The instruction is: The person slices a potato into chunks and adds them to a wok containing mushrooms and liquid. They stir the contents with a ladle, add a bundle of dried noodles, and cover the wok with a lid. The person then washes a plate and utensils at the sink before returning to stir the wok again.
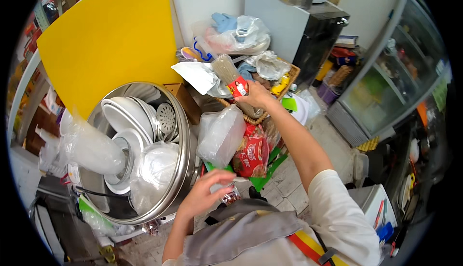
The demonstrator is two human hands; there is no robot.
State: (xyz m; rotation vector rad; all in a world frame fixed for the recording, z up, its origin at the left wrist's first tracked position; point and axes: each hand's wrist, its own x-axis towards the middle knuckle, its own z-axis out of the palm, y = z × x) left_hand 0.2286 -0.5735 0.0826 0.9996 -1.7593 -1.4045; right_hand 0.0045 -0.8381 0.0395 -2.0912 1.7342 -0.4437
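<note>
My right hand (pixel 256 95) grips a bundle of dried noodles (pixel 226 69) in clear wrap with a red label, held over a wicker basket (pixel 294 74) filled with bags and packets. My left hand (pixel 209 190) holds nothing, its fingers apart, beside the rim of a large stainless steel pot (pixel 186 157). Between my hands lie a clear plastic bag of pale containers (pixel 221 135) and a red printed food packet (pixel 251 153). In the pot are white bowls (pixel 126 117), a perforated metal strainer (pixel 166 118) and plastic-wrapped dishware (pixel 155 168).
A yellow panel (pixel 119 41) stands behind the pot. A black and grey cabinet (pixel 314 38) is at the back, with a glass-door refrigerator (pixel 383 74) to its right. A plastic bag with a blue glove (pixel 238 36) lies behind the basket. Tiled floor (pixel 285 193) shows below.
</note>
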